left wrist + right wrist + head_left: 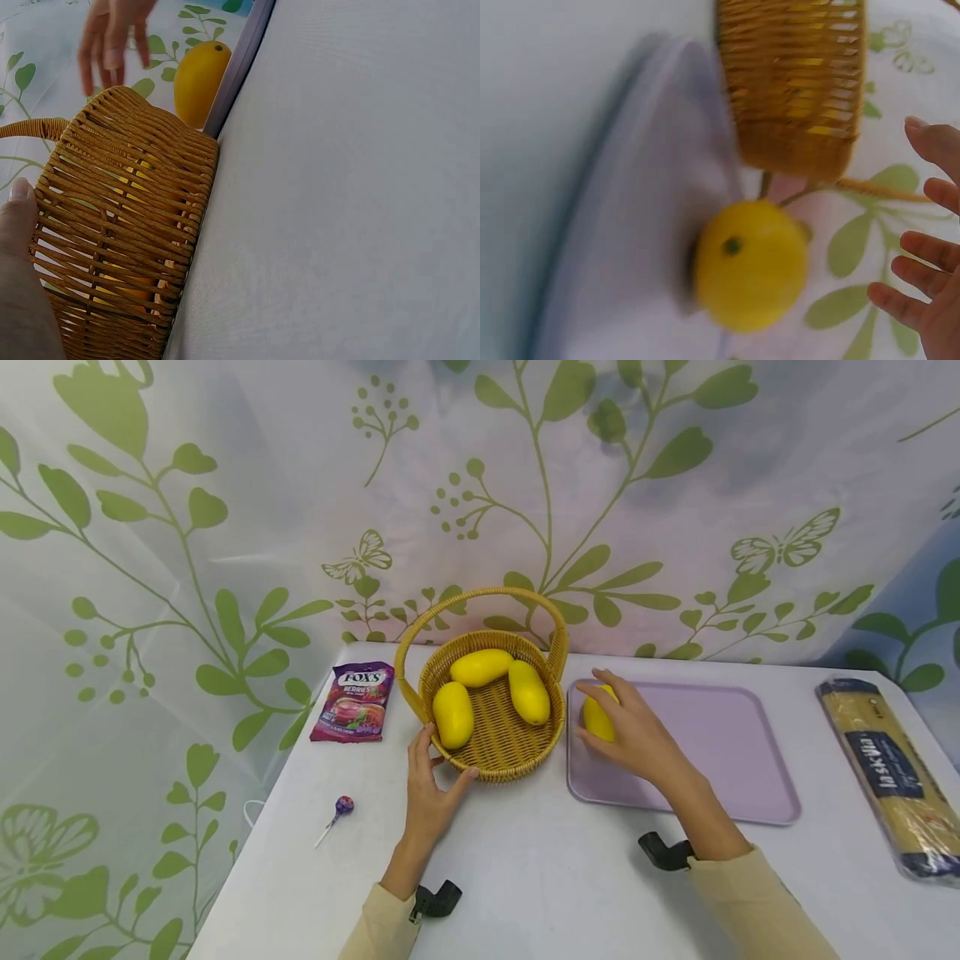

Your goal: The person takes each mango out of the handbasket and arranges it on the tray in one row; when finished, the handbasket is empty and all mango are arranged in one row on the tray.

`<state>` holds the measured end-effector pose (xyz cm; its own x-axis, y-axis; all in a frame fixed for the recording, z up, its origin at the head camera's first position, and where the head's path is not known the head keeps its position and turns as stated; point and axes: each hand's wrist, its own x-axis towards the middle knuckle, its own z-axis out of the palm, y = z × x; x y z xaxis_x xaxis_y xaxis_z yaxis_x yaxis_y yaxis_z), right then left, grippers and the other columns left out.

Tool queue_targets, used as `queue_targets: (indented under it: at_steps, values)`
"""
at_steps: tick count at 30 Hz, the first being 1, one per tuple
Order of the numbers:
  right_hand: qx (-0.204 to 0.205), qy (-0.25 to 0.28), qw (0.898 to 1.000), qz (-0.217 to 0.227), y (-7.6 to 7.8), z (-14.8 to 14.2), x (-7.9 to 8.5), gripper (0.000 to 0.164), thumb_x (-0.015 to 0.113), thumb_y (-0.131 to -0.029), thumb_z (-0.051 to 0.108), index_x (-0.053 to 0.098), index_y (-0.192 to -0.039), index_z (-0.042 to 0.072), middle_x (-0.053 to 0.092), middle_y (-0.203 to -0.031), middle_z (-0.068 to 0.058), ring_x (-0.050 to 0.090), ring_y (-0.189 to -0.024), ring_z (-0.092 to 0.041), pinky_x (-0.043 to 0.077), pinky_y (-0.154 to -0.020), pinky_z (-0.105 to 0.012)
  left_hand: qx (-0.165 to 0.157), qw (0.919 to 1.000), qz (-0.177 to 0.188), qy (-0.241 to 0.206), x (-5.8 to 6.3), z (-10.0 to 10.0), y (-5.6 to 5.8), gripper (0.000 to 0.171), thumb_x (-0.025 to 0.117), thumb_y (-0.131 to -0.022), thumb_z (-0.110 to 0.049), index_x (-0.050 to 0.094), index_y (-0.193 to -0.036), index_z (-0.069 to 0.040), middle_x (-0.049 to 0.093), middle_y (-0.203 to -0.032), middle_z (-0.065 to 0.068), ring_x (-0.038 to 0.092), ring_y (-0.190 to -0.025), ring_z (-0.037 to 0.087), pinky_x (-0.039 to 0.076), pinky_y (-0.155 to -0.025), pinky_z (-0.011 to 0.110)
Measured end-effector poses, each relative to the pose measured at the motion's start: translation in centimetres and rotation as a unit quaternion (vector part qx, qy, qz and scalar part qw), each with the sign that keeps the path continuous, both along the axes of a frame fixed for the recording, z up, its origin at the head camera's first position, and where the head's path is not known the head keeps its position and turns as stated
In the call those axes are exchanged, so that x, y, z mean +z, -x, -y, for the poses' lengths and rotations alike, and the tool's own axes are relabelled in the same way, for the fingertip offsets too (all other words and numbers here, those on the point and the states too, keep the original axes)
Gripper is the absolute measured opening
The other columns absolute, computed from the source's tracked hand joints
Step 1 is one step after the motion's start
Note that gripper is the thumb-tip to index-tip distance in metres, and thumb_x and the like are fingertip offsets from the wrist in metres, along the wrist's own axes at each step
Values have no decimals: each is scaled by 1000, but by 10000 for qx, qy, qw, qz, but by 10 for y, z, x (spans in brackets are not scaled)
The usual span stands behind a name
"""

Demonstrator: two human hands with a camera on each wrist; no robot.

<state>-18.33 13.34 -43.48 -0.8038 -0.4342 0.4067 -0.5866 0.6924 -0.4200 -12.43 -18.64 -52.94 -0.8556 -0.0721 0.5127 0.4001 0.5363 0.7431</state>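
A wicker basket with a tall arched handle holds three yellow mangoes. My left hand holds the basket's near left side at the rim; in the left wrist view its thumb lies against the weave, and the other fingers are hidden there. Another mango lies on the lilac tray, close to the edge beside the basket. Over that mango hovers my right hand, its fingers spread. The right wrist view shows a gap between the fingers and the fruit.
Left of the basket lies a purple candy bag, with a wrapped lollipop nearer the front. A long pasta packet lies right of the tray. Behind the white table hangs a leaf-patterned curtain.
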Motion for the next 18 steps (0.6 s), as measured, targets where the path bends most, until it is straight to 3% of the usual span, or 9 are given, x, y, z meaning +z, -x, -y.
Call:
queue_targets:
  at_steps: [4, 7, 12, 18]
  values:
    - [279, -5, 9996, -44, -1, 24, 21, 63, 77, -85, 29, 50, -140, 16, 37, -151, -18, 42, -133, -40, 49, -95, -60, 12, 10000, 8, 2, 0, 0, 0, 93, 81, -82, -28, 26, -152, -1, 33, -152, 18, 38, -138, 27, 53, -94, 44]
    - [522, 18, 9986, -14, 4, 43, 25, 62, 76, -87, 31, 50, -141, 14, 38, -151, -18, 43, -133, -39, 50, -97, -57, 17, 10000, 2, -4, 0, 2, 0, 93, 81, -82, -28, 27, -152, -1, 33, -152, 18, 38, -138, 26, 53, -94, 44]
    - [751, -173, 9969, 160, 17, 72, 14, 62, 75, -87, 34, 50, -141, 14, 39, -149, -17, 45, -132, -38, 50, -99, -53, 19, 10000, -3, 13, -1, 2, 0, 93, 80, -82, -28, 26, -152, 0, 33, -152, 19, 39, -137, 26, 53, -94, 43]
    - [607, -433, 9958, 541, 29, 93, 1, 61, 73, -88, 37, 51, -141, 15, 31, -153, -21, 43, -133, -44, 48, -99, -60, -24, 10000, -33, 42, 0, 0, 0, 93, 80, -82, -28, 26, -152, -1, 33, -152, 17, 39, -137, 27, 54, -93, 42]
